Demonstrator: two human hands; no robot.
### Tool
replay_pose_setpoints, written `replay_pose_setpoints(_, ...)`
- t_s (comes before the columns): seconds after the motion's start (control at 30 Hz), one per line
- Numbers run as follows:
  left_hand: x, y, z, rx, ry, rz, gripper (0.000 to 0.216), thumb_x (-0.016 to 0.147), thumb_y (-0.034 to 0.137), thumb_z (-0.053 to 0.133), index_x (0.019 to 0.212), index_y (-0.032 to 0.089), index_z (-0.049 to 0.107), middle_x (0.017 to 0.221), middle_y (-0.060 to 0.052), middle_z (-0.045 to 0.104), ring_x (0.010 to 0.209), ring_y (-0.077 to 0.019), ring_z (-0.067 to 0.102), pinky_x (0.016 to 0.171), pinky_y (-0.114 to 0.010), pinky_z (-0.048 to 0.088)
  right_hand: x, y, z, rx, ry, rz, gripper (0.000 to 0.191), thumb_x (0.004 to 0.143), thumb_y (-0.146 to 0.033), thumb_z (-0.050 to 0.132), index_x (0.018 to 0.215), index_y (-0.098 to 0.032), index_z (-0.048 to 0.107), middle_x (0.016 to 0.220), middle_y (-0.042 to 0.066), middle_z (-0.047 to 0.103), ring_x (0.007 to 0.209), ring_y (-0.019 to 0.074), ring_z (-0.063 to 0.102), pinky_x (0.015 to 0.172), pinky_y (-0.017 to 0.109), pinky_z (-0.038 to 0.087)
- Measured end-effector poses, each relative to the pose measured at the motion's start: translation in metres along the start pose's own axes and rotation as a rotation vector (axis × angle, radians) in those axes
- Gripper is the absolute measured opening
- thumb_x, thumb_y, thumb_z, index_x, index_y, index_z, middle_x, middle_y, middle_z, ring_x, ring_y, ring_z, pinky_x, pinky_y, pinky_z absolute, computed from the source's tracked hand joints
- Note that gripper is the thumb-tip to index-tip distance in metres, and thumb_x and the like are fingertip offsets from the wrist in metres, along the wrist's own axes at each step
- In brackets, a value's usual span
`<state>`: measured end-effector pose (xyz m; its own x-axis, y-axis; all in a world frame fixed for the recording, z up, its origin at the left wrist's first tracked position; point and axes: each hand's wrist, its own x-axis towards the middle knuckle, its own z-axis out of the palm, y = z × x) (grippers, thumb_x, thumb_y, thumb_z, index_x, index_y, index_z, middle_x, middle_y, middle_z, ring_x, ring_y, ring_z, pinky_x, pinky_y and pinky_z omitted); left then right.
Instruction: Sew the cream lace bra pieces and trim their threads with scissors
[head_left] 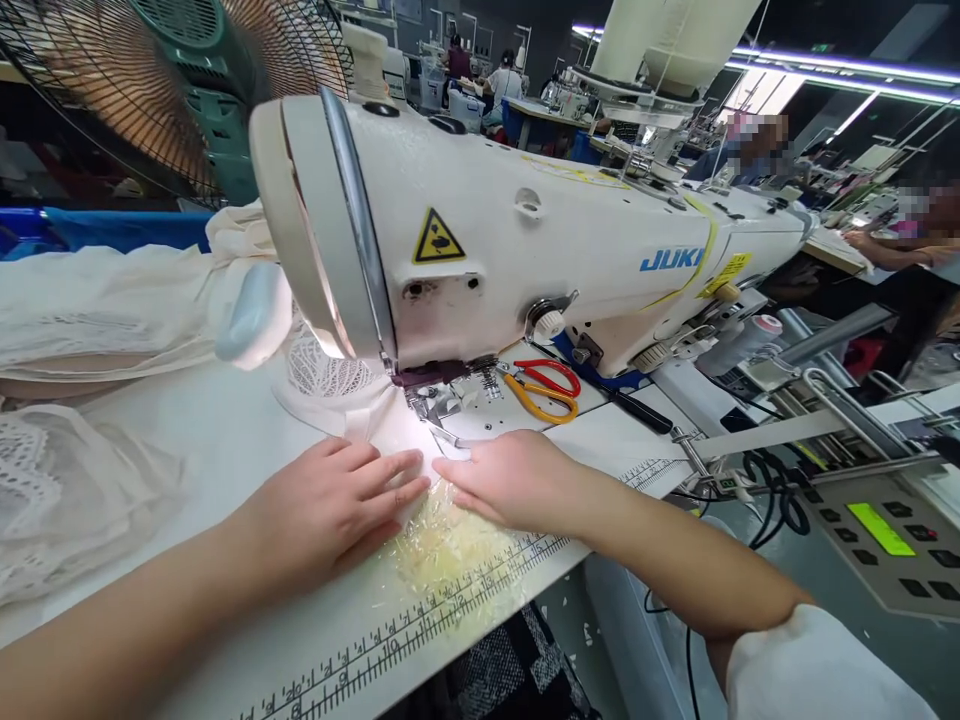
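Note:
A white lace garment piece [330, 375] lies under the needle area of a white sewing machine [480, 230]. My left hand [330, 500] rests flat in front of the needle, fingers stretched towards the white cloth [397, 430] there. Close by on the right is my right hand [510, 480], its fingers curled together at the cloth's near edge. A thin silver metal piece [448, 436] shows just beyond its fingers; whether it is a tool in that hand or a machine part I cannot tell. Crumpled clear, yellowish film [442, 550] lies under and below both hands.
Orange-handled scissors [544, 405] and red-handled scissors [551, 372] lie beside the needle plate. A ruler strip [420, 625] runs along the table's front edge. More white lace cloth [67, 470] lies left, a fan [180, 90] behind it. A control panel [885, 540] stands right.

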<state>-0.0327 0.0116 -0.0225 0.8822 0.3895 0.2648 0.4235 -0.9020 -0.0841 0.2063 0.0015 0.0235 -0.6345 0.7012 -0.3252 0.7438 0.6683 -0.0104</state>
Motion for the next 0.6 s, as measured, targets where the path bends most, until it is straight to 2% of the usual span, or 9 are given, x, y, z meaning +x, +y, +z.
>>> replay_pose_setpoints(0.13,0.000,-0.011,-0.001,-0.027,-0.003,-0.010,0.037,0.101,0.028,0.035,0.121,0.026,0.066,0.129,-0.001,0.066,0.087,-0.0201,0.059,0.074,-0.037,0.044,0.006,-0.004,-0.010,-0.014,-0.070,0.033,0.040,0.102,-0.040,0.041,0.136,-0.022,0.051,0.083,0.006,0.070,0.073,0.0220,0.065,0.048,0.029,0.024)
replay_pose_setpoints(0.33,0.000,-0.026,0.001,-0.009,-0.024,-0.018,0.037,0.101,0.029,0.034,0.121,0.028,0.065,0.128,0.000,0.067,0.085,-0.0193,0.059,0.073,-0.037,0.043,0.017,-0.012,-0.024,-0.019,-0.192,0.102,0.055,0.102,-0.043,0.037,0.151,-0.019,0.035,0.083,0.010,0.072,0.072,0.0253,0.068,0.049,0.030,0.034)
replay_pose_setpoints(0.5,0.001,-0.041,0.009,0.031,0.071,0.063,0.035,0.102,0.032,0.034,0.119,0.026,0.064,0.124,0.000,0.069,0.079,-0.0188,0.058,0.069,-0.036,0.041,0.026,-0.019,-0.036,-0.001,-0.263,0.164,0.062,0.103,-0.044,0.035,0.156,-0.014,0.025,0.085,0.012,0.072,0.079,0.0267,0.069,0.054,0.031,0.040)
replay_pose_setpoints(0.6,0.000,-0.048,0.011,0.048,0.070,0.052,0.035,0.101,0.031,0.034,0.119,0.027,0.065,0.124,0.001,0.069,0.081,-0.0189,0.058,0.071,-0.037,0.040,0.030,-0.023,-0.042,0.011,-0.319,0.196,0.065,0.103,-0.044,0.036,0.157,-0.013,0.019,0.089,0.013,0.073,0.082,0.0268,0.069,0.056,0.032,0.043)
